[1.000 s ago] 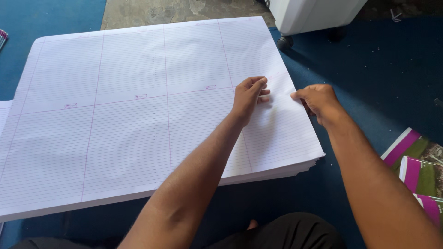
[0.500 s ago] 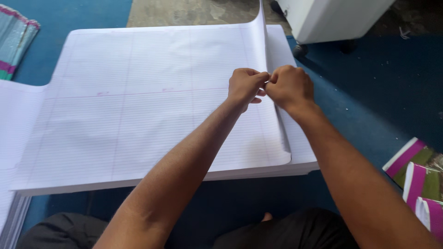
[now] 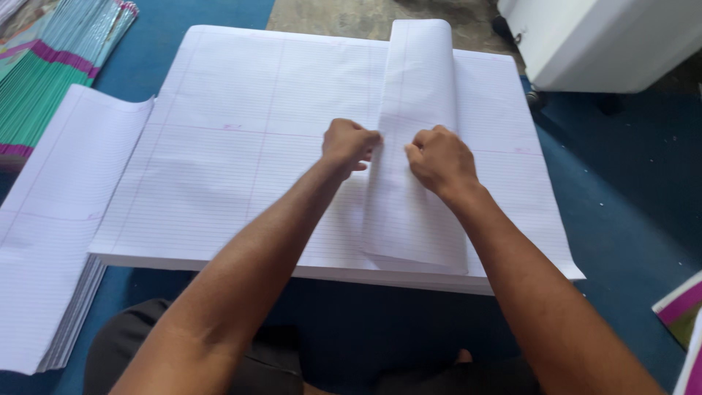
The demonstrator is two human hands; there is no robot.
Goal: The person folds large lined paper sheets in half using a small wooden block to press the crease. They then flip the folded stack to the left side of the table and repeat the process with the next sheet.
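Folded ruled sheet (image 3: 417, 183) lies on the paper stack (image 3: 241, 168), pinched by left hand (image 3: 349, 143) and right hand (image 3: 439, 157).

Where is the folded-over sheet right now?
In the head view, the folded-over sheet lies right of centre on the big ruled paper stack, pinched between the left hand and right hand.

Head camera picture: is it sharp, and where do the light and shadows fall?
Head view: sharp, even daylight; the ruled paper stack is bright but its lines stay readable; soft shadows sit under the left hand, right hand and folded sheet; forearms near the lens look stretched.
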